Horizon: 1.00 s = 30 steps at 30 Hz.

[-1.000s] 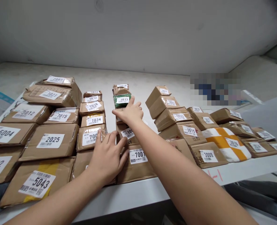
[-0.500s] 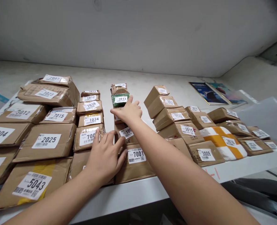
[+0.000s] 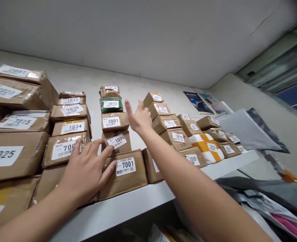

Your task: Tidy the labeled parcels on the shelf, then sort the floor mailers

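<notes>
Rows of brown taped parcels with white number labels lie on a white shelf (image 3: 213, 169). My left hand (image 3: 86, 169) rests open, fingers spread, on the front parcels, its fingertips beside the label of parcel 7001 (image 3: 124, 173). Farther back, my right hand (image 3: 138, 117) is open with fingers stretched out, held in the gap just right of parcel 3001 (image 3: 114, 121) and the green parcel 3013 (image 3: 111, 105). It holds nothing. Parcel 1006 (image 3: 116, 142) lies between the two hands.
More parcels stand to the right, among them an orange-and-white one (image 3: 205, 148) and parcel 3009 (image 3: 193, 157). Bigger boxes such as 2025 (image 3: 9, 156) fill the left. Grey mailing bags (image 3: 249, 129) lie at the shelf's right end and below it. Posters (image 3: 200, 103) lean on the back wall.
My right hand has lifted off the parcel it covered, now showing label 3001, and moved slightly right. The left hand stays on the front parcels. The view has swung to the right.
</notes>
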Motion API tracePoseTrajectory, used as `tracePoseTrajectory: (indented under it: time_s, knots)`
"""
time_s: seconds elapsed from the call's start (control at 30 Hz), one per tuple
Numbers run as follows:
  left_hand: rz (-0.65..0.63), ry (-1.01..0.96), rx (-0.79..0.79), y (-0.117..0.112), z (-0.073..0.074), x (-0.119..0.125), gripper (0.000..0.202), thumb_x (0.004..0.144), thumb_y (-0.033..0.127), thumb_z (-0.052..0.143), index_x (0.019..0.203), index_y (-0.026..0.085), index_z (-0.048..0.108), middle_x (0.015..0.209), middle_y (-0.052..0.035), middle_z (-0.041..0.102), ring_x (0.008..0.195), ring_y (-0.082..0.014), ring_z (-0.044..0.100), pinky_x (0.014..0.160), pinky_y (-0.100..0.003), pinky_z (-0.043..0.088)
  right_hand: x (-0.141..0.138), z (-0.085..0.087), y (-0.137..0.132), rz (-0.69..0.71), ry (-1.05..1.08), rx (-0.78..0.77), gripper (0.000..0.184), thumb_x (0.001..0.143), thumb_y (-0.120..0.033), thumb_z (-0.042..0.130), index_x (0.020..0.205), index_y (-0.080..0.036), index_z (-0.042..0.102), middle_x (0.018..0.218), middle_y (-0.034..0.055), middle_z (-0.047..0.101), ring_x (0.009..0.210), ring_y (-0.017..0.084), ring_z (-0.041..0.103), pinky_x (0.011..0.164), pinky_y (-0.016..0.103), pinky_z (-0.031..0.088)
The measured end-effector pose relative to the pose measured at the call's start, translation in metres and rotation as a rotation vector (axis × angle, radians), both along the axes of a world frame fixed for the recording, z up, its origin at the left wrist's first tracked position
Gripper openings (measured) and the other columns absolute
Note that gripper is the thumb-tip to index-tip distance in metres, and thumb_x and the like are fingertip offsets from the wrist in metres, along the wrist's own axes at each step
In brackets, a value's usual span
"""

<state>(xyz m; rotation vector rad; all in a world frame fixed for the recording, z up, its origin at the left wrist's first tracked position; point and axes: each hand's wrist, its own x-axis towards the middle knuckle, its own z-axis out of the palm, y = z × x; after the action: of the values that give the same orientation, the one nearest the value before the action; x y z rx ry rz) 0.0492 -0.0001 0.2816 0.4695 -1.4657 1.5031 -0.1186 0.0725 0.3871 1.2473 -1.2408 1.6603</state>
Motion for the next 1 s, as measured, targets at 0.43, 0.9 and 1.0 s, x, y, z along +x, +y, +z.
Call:
tracePoseTrajectory:
  time_s: [0.43,0.9,1.0]
  knots:
    - [-0.188,-0.019,0.137,0.022,0.011,-0.025,0.049,0.086,0.054,0.035,0.114,0.021,0.059,0.119,-0.0163,0.057,0.111,-0.0360,0.054,0.100,-0.061,0.039,-0.176,-0.043,0.026,-0.216,-0.223,0.288,0.126,0.057,-0.069,0.068,0.148,-0.005,0.008,0.145,0.0303,0.035,0.136,0.043,0.033,0.107,0.050,0.034]
    - [-0.047,-0.388,0.638,0.059,0.003,-0.122,0.081,0.062,0.027,0.063,0.139,0.032,0.038,0.123,-0.0103,0.050,0.104,-0.0291,0.054,0.083,-0.043,0.051,-0.175,-0.074,0.005,-0.219,-0.187,0.214,0.112,0.062,-0.065,0.063,0.146,-0.008,0.014,0.126,0.0280,0.049,0.118,0.042,0.050,0.096,0.052,0.042]
    - [-0.021,-0.395,0.652,0.064,0.004,-0.123,0.082,0.057,0.022,0.063,0.135,0.035,0.040,0.120,-0.0094,0.048,0.102,-0.0290,0.052,0.082,-0.042,0.050,-0.176,-0.076,0.005,-0.186,-0.180,0.212,0.112,0.062,-0.064,0.063,0.146,-0.007,0.014,0.126,0.0287,0.048,0.118,0.042,0.049,0.095,0.051,0.042]
